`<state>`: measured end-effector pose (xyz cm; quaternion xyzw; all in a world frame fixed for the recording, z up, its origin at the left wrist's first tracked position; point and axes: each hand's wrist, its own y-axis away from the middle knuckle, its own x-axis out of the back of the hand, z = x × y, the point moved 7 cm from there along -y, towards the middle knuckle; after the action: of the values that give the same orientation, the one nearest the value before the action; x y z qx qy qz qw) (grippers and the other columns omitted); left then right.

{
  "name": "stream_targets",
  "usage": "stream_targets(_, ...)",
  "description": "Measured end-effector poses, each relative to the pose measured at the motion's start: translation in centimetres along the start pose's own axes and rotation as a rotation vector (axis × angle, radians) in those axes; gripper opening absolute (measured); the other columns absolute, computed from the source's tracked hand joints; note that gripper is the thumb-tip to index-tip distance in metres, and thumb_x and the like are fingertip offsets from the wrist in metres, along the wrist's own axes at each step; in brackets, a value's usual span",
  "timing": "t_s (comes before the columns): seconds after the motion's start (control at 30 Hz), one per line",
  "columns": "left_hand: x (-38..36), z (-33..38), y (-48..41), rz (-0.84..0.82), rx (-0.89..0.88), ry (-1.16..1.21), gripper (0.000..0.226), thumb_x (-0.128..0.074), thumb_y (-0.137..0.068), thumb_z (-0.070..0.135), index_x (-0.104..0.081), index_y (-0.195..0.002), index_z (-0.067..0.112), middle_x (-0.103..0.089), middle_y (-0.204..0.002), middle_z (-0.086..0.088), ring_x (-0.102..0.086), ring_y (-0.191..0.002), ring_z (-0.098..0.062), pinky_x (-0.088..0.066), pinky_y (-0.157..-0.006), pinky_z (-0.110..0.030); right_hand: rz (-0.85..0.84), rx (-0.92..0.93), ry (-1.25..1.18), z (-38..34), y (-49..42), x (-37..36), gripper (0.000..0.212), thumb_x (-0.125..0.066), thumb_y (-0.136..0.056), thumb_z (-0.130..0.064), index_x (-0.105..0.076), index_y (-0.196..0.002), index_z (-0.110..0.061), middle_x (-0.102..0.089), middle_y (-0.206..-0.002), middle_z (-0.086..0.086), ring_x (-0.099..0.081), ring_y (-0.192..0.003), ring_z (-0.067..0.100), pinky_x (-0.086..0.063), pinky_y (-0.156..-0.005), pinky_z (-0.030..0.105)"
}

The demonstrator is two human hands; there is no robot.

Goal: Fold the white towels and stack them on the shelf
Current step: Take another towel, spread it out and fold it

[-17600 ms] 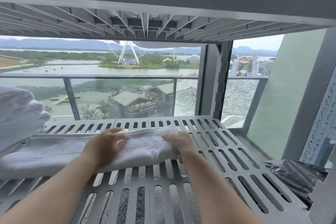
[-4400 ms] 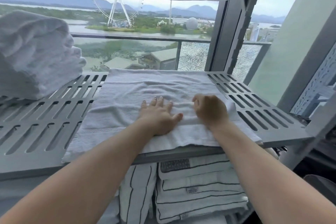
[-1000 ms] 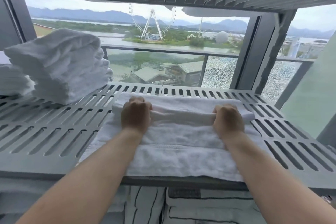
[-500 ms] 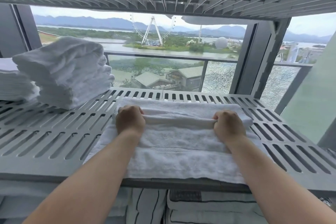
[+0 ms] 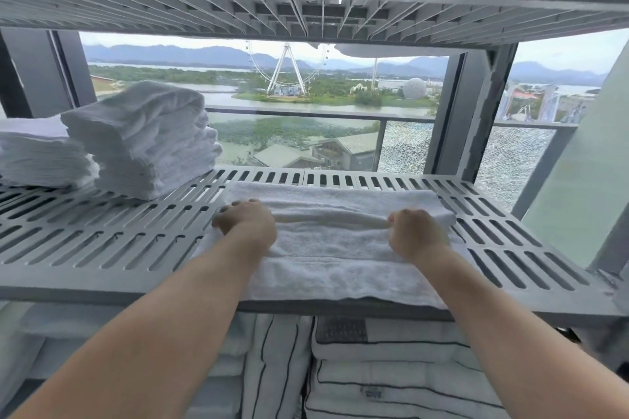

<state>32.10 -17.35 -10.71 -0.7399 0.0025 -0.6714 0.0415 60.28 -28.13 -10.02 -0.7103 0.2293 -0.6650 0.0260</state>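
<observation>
Our left hand and right hand each clench one end of a raised ridge across the white towel. The towel lies on the slatted shelf, right of the folded stack. Seconds ago it lay flat under our palms, so we judge the fold under way, with stacking still to come.

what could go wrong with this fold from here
The towel has its near edge at the front lip of the shelf; pulling the fold nearer might drag it off. The left hand and right hand pinch the raised fold only at its ends, so its middle may sag and crease crooked.
</observation>
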Motion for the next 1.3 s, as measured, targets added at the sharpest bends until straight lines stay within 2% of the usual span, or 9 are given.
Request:
stream_targets(0.1,0.8,3.0,3.9,0.175,-0.313,0.137,0.033,-0.042,-0.096,0.018,-0.056,-0.126,0.014,-0.064,-0.110,-0.007,-0.059,-0.085,-0.020,-0.052,-0.067,-0.032,0.166,0.195,-0.140,-2.3,3.3,1.5,0.021,-0.059,-0.094,-0.018,-0.074,-0.108,-0.013,-0.073,-0.095,0.006,-0.070,-0.085,0.025,-0.059,-0.075,0.033)
stream_targets(0.23,1.0,4.0,10.1,0.316,-0.553,0.397,0.022,-0.050,-0.096,0.033,-0.065,-0.109,0.023,-0.066,-0.107,0.002,-0.065,-0.098,-0.022,-0.053,-0.072,-0.034,0.295,0.397,-0.196,-3.3,8.4,2.7,0.023,-0.063,-0.093,-0.038,-0.075,-0.099,-0.019,-0.071,-0.099,0.000,-0.066,-0.092,0.020,-0.056,-0.079,0.034)
stream_targets(0.37,-0.6,2.3,14.3,0.560,-0.709,0.289,0.043,-0.046,-0.092,0.058,-0.069,-0.100,0.023,-0.065,-0.103,0.004,-0.061,-0.096,-0.019,-0.055,-0.069,-0.035,0.105,0.504,-0.106,-2.6,11.8,1.0,0.059,-0.052,-0.085,-0.067,-0.070,-0.119,-0.022,-0.067,-0.116,-0.003,-0.059,-0.110,0.017,-0.052,-0.093,0.038)
stream_targets(0.47,-1.7,0.6,15.6,0.695,-0.844,0.145,0.052,-0.050,-0.087,0.065,-0.070,-0.106,0.021,-0.062,-0.103,0.001,-0.059,-0.095,-0.021,-0.055,-0.070,-0.036,0.116,0.506,-0.155,-1.5,13.0,0.8,0.052,-0.056,-0.089,-0.056,-0.068,-0.127,-0.021,-0.067,-0.125,-0.004,-0.059,-0.117,0.016,-0.054,-0.096,0.039)
stream_targets(0.6,-1.9,-0.7,15.8,0.772,-0.899,0.161,0.037,-0.055,-0.093,0.049,-0.071,-0.115,0.025,-0.061,-0.099,0.002,-0.061,-0.089,-0.020,-0.052,-0.062,-0.033,0.157,0.448,-0.327,-0.3,13.4,0.9,0.027,-0.060,-0.097,-0.031,-0.072,-0.121,-0.026,-0.067,-0.123,-0.007,-0.061,-0.115,0.013,-0.053,-0.094,0.033)
stream_targets(0.9,-0.9,-0.7,13.3,0.448,-0.937,0.306,0.031,-0.051,-0.099,0.050,-0.072,-0.115,0.035,-0.054,-0.100,0.004,-0.055,-0.096,-0.017,-0.046,-0.071,-0.031,-0.077,0.387,-0.283,-0.1,11.5,0.7,0.032,-0.059,-0.097,-0.041,-0.067,-0.128,-0.036,-0.063,-0.116,-0.009,-0.055,-0.109,0.011,-0.050,-0.093,0.036)
stream_targets(1.03,0.1,0.1,13.8,0.424,-0.977,0.098,0.030,-0.045,-0.103,0.040,-0.070,-0.118,0.033,-0.059,-0.106,0.003,-0.061,-0.096,-0.017,-0.051,-0.076,-0.033,-0.008,0.440,-0.139,-0.8,11.9,1.6,0.028,-0.057,-0.100,-0.030,-0.069,-0.125,-0.028,-0.068,-0.108,-0.002,-0.062,-0.101,0.019,-0.052,-0.084,0.033)
stream_targets(1.13,0.4,0.9,13.7,0.404,-0.973,-0.099,0.030,-0.043,-0.100,0.018,-0.066,-0.117,0.024,-0.061,-0.113,-0.001,-0.064,-0.100,-0.020,-0.051,-0.076,-0.031,0.025,0.397,-0.003,-1.2,11.7,1.7,0.035,-0.050,-0.096,-0.006,-0.064,-0.124,-0.023,-0.069,-0.103,0.003,-0.065,-0.098,0.024,-0.055,-0.081,0.035)
stream_targets(1.3,1.3,1.6,11.9,0.267,-0.770,-0.046,0.030,-0.045,-0.090,0.003,-0.059,-0.112,0.020,-0.062,-0.111,-0.003,-0.063,-0.103,-0.026,-0.053,-0.078,-0.039,0.075,0.239,0.077,-2.1,10.7,1.9,0.038,-0.042,-0.086,0.009,-0.062,-0.109,-0.013,-0.066,-0.103,0.008,-0.065,-0.095,0.028,-0.057,-0.070,0.037)
